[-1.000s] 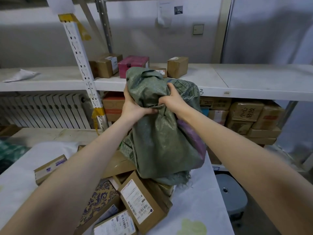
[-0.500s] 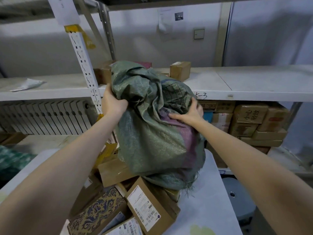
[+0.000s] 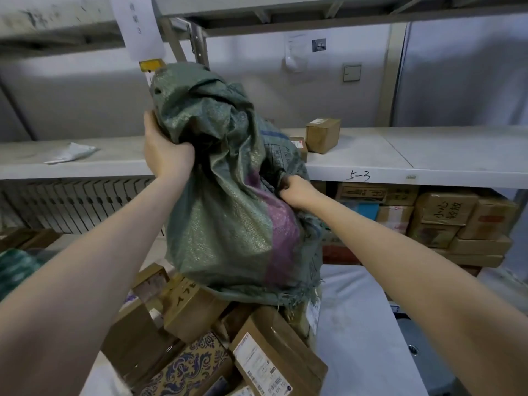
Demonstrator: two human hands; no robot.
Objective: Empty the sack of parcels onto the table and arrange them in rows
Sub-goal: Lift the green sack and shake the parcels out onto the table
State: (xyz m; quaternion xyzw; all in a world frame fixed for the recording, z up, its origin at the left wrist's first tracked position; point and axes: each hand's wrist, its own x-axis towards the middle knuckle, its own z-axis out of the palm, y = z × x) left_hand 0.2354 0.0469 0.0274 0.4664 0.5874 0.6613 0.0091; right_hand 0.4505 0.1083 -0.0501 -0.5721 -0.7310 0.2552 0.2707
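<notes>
A green woven sack (image 3: 228, 212) with a purple stripe hangs upside down above the table, its frayed mouth resting on the pile. My left hand (image 3: 165, 150) grips the sack's upper left side. My right hand (image 3: 297, 191) pinches the fabric on its right side. Under the sack lies a heap of cardboard parcels (image 3: 197, 310), among them a brown box with a shipping label (image 3: 274, 352) and a box with a blue ornamental pattern (image 3: 188, 367). The white table (image 3: 357, 324) shows to the right of the heap.
A white shelf (image 3: 400, 155) runs behind the sack and carries a small brown box (image 3: 323, 135). Stacked cartons (image 3: 445, 221) fill the space under the shelf at right. A perforated upright post stands behind the sack. A grey round object (image 3: 414, 350) sits at the table's right.
Both hands have lifted the sack higher. My left hand moved up its left side and my right hand shifted lower on the right. More parcels lie heaped under its mouth.
</notes>
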